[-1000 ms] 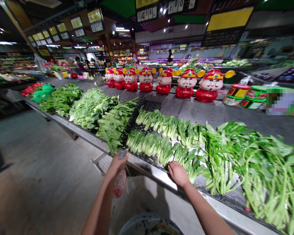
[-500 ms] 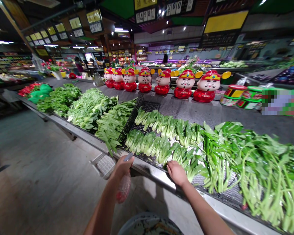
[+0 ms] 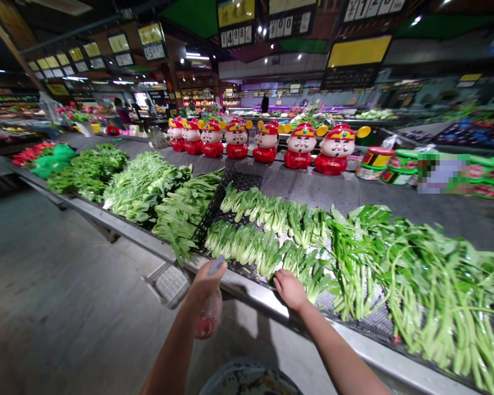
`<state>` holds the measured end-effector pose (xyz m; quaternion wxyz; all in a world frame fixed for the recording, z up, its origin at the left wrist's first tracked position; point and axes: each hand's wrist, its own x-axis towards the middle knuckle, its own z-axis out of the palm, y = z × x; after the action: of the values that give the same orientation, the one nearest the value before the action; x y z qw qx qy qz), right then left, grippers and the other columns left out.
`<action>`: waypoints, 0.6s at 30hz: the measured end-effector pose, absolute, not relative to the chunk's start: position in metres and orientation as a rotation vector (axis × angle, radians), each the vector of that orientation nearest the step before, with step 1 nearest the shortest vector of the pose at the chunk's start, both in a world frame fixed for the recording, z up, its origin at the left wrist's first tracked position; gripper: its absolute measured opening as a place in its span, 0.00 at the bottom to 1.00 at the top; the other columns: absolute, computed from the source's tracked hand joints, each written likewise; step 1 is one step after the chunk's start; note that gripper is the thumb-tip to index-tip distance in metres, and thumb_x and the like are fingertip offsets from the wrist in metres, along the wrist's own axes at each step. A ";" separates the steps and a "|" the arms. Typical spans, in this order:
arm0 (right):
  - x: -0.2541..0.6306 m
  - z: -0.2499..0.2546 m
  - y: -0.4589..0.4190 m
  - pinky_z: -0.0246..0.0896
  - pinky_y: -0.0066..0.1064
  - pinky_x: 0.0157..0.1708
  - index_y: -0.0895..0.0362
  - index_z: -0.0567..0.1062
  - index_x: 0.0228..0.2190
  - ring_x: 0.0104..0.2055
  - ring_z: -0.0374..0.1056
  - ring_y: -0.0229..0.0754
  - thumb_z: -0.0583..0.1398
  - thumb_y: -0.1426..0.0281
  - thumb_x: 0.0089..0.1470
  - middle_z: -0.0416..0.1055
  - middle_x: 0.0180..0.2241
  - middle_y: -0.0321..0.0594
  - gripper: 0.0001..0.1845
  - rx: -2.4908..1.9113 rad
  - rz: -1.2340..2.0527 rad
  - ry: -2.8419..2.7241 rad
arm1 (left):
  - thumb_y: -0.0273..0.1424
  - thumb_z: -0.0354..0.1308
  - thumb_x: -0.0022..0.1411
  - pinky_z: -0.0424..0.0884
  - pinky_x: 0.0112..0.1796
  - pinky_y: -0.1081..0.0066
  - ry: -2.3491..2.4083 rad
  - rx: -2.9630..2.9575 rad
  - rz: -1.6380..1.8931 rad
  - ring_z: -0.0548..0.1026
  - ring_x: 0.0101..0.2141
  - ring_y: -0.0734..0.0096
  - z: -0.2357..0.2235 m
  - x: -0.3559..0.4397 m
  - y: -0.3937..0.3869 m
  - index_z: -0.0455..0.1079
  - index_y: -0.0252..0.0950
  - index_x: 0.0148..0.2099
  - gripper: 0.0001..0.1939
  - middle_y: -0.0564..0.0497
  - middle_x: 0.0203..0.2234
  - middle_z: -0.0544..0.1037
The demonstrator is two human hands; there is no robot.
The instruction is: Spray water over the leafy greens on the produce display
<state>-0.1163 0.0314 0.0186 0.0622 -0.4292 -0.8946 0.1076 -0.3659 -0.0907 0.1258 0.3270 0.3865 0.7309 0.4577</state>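
Observation:
My left hand (image 3: 208, 282) is closed around a spray bottle (image 3: 209, 316), in front of the display's metal edge. Its grey top shows above my thumb, and its translucent body with a reddish lower part hangs below my fist. My right hand (image 3: 290, 291) is at the front rim, by the stem ends of the front row of bok choy (image 3: 267, 255). Its fingers curl downward, and whatever lies under them is hidden. A second row of bok choy (image 3: 271, 211) lies farther back on the perforated black tray.
Long-stemmed greens (image 3: 432, 296) cover the right side. Leafy bundles (image 3: 142, 184) lie left of a black divider (image 3: 214, 206). Several red figurines (image 3: 300, 145) and stacked tins (image 3: 374, 163) line the back. A tub (image 3: 249, 378) stands at my feet, a white crate (image 3: 168, 282) under the display.
The view has turned slightly right, so the display appears shifted left. The spray bottle's body has swung a little to the right. My right hand stays by the same bok choy.

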 end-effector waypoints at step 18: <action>-0.026 0.032 0.036 0.55 0.32 0.46 0.59 0.72 0.43 0.44 0.63 0.44 0.42 0.64 0.63 0.69 0.40 0.46 0.22 -1.349 0.356 -2.652 | 0.42 0.52 0.56 0.63 0.22 0.72 1.740 0.930 1.205 0.67 0.21 0.72 0.112 -0.297 -0.063 0.69 0.35 0.34 0.15 0.48 0.26 0.74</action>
<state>-0.0264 0.0365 0.0323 0.0727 -0.4490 -0.8827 0.1186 -0.2968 -0.0632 0.1115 0.4032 0.3684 0.6888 0.4769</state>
